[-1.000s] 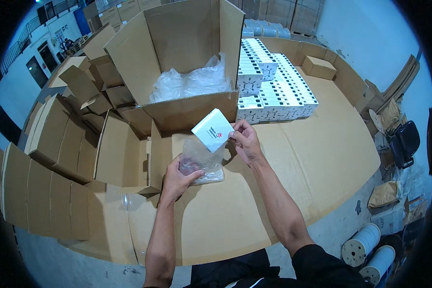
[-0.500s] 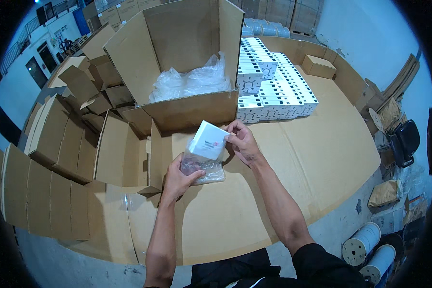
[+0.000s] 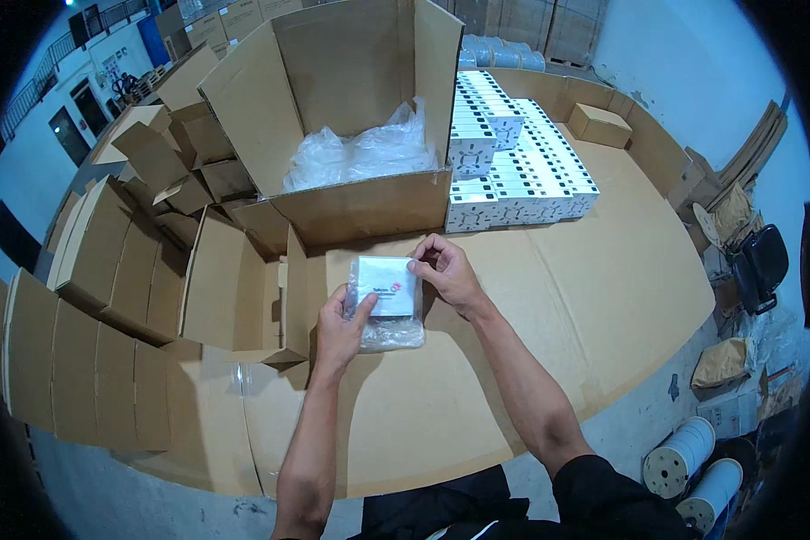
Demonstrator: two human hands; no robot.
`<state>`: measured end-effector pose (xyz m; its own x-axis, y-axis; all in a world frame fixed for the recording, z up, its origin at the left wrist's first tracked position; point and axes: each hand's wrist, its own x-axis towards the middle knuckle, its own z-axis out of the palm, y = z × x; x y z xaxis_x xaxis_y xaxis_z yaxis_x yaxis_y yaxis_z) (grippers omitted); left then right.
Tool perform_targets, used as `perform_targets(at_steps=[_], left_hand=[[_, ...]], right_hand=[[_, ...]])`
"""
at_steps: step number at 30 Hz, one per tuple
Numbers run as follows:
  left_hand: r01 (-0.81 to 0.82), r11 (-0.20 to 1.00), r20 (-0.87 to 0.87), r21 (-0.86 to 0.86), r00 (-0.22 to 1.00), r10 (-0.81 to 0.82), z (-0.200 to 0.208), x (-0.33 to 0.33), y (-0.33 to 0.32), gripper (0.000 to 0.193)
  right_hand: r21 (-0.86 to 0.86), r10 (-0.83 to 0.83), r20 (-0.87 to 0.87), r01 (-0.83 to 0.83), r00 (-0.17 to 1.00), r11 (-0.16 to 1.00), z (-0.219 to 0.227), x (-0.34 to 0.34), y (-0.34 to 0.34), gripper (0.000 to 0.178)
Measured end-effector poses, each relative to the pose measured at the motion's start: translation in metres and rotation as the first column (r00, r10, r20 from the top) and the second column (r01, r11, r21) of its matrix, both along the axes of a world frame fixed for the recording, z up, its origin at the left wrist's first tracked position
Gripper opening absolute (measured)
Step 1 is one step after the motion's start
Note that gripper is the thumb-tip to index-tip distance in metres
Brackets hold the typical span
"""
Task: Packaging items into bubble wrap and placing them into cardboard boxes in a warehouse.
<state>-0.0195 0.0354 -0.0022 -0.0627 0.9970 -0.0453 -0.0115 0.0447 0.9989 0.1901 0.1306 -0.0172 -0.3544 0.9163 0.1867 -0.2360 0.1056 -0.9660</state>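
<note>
A flat white square box [image 3: 392,272] with a small pink mark sits squarely over a clear plastic bag [image 3: 393,337]; how far it is inside the bag I cannot tell. My left hand [image 3: 337,331] grips both at the left side, its thumb on the face of the box and its fingers hidden behind. At the upper right corner, my right hand [image 3: 450,274] pinches the edge of the box between thumb and forefinger. Close by on the left stands an open cardboard box [image 3: 220,288], with a lighter piece showing inside.
A large open carton [image 3: 360,209] of clear plastic bags [image 3: 364,157] stands behind my hands. Stacked white boxes [image 3: 522,184] with black marks are right of it. Brown cartons [image 3: 90,387] line the left, and a small closed carton [image 3: 599,125] lies far right on the cardboard-covered table [image 3: 603,297].
The white box has gone from tilted to straight, and lower against the bag. My left thumb has moved up onto its face, while my right hand has shifted slightly and keeps the corner.
</note>
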Motion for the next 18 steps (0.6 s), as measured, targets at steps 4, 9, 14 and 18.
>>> perform_targets(at_steps=[4,9,14,18], left_hand=[[-0.173,0.985,0.081,-0.01,0.982,0.173,-0.01,-0.002,0.006,0.026],[-0.204,0.978,0.129,0.04,0.972,0.197,-0.017,-0.005,0.01,0.027],[-0.181,0.981,0.073,0.066,0.982,0.176,-0.011,0.001,0.012,0.028],[-0.195,0.976,0.066,0.101,0.98,0.189,-0.008,0.003,0.012,0.029]], right_hand=[[-0.077,-0.126,-0.058,0.122,0.99,0.99,0.024,-0.015,-0.016,0.021],[-0.237,0.023,0.073,-0.005,0.997,0.971,0.013,-0.015,-0.018,0.031],[-0.339,-0.142,-0.148,0.085,0.979,0.937,0.003,-0.033,-0.029,0.029],[-0.428,-0.216,-0.421,0.016,0.881,0.903,-0.007,-0.04,-0.035,0.02]])
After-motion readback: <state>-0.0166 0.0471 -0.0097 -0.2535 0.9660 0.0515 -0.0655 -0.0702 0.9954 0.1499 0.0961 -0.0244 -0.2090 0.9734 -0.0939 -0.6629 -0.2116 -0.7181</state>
